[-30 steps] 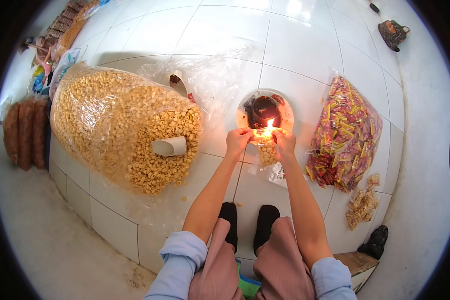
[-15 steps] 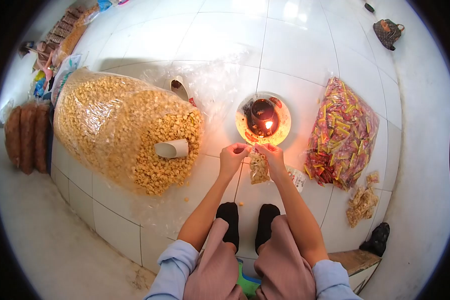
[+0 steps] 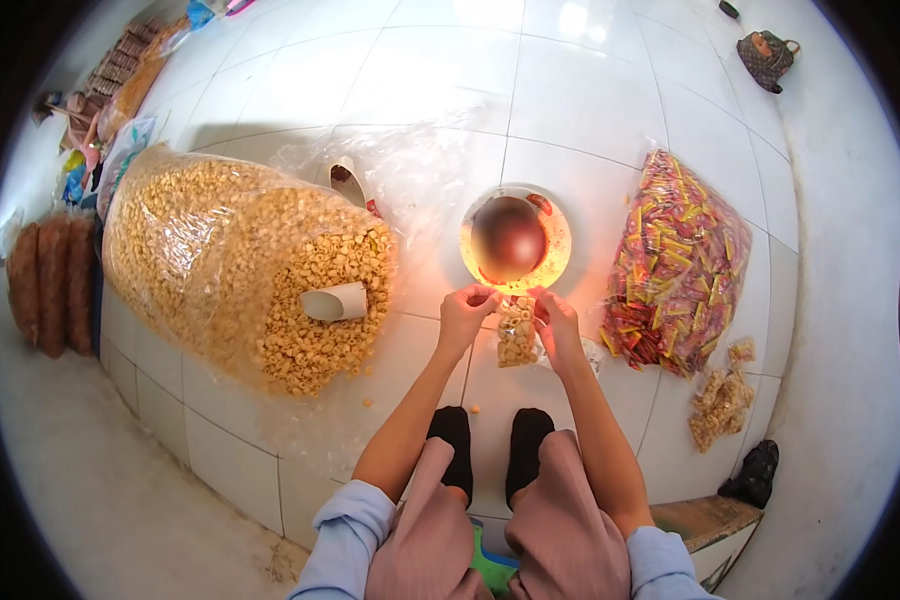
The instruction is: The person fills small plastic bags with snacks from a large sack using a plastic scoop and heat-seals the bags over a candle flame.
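A small clear plastic bag of snack rings [image 3: 516, 335] hangs between my two hands, just on the near side of a pale round dish [image 3: 568, 240]. My left hand [image 3: 464, 312] pinches its top edge at the left. The fingers of my right hand [image 3: 558, 318] are closed at the top right corner. Orange light glows along the dish's near rim; its middle is a dark reddish blur, so the flame itself cannot be made out. Left of my hands lies a large clear sack of yellow snack rings [image 3: 200, 230], with a white scoop [image 3: 334, 301] resting in its open mouth.
On the right is a big bag of red and yellow sachets [image 3: 678, 265]. Several filled small bags [image 3: 722, 405] lie below it. A second scoop [image 3: 347, 182] sits on loose plastic sheeting behind the sack. Long brown packages [image 3: 52, 285] stand at far left, a brown handbag [image 3: 767, 60] at upper right.
The small bag still hangs from my hands at the dish's near edge. My right hand has shifted slightly right. A small flame was visible in the dish; now a dark blur covers that spot.
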`<state>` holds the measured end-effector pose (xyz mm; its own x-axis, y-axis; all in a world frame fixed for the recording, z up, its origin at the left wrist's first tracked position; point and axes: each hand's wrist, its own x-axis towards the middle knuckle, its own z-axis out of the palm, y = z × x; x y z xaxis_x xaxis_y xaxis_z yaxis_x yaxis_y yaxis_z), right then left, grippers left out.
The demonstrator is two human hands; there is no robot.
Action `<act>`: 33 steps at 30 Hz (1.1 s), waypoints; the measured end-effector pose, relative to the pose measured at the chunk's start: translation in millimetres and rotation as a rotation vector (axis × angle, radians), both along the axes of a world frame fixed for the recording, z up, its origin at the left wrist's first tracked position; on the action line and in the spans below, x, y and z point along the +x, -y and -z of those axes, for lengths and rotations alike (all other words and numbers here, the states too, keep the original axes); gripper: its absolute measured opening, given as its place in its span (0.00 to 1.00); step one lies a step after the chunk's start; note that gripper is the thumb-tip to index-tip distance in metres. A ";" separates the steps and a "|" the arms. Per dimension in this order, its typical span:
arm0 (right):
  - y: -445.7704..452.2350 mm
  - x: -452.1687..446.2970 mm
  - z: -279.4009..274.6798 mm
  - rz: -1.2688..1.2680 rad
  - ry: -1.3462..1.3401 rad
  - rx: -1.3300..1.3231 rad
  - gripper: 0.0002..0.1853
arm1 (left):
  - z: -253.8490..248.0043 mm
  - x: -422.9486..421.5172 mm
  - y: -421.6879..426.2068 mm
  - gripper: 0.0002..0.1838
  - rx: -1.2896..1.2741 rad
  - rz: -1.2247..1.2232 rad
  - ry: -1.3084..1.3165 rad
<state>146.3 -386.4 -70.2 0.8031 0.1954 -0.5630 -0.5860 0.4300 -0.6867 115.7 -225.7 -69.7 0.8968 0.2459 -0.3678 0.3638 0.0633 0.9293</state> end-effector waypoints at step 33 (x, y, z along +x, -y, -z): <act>-10.0 52.1 46.6 0.031 0.302 -0.671 0.09 | 33.2 34.7 35.2 0.07 -0.126 -0.394 -0.156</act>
<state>198.4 -376.4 -116.9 0.9417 -0.1390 -0.3065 -0.3238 -0.1260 -0.9377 150.4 -260.9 -103.0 0.6748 0.5023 -0.5407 0.4248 0.3347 0.8411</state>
